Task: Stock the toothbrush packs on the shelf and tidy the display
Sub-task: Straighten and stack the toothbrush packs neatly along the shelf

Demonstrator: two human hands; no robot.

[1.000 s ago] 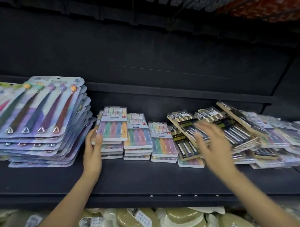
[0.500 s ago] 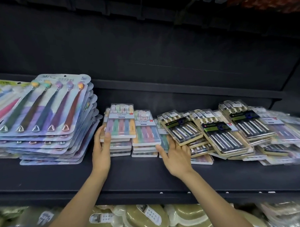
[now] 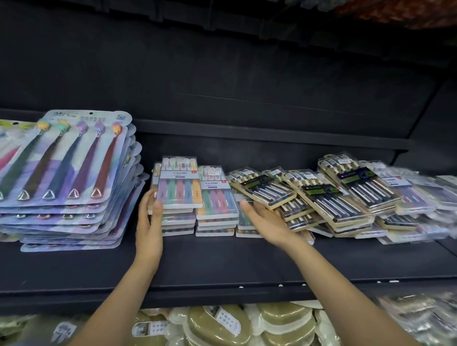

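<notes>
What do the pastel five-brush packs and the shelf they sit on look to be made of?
Pastel packs: apparently clear, glossy rigid plastic cases; they catch glints, and the coloured brushes and a printed label show through. Shelf: matte black, probably painted metal, though the flat dull surface leaves that open.
</notes>
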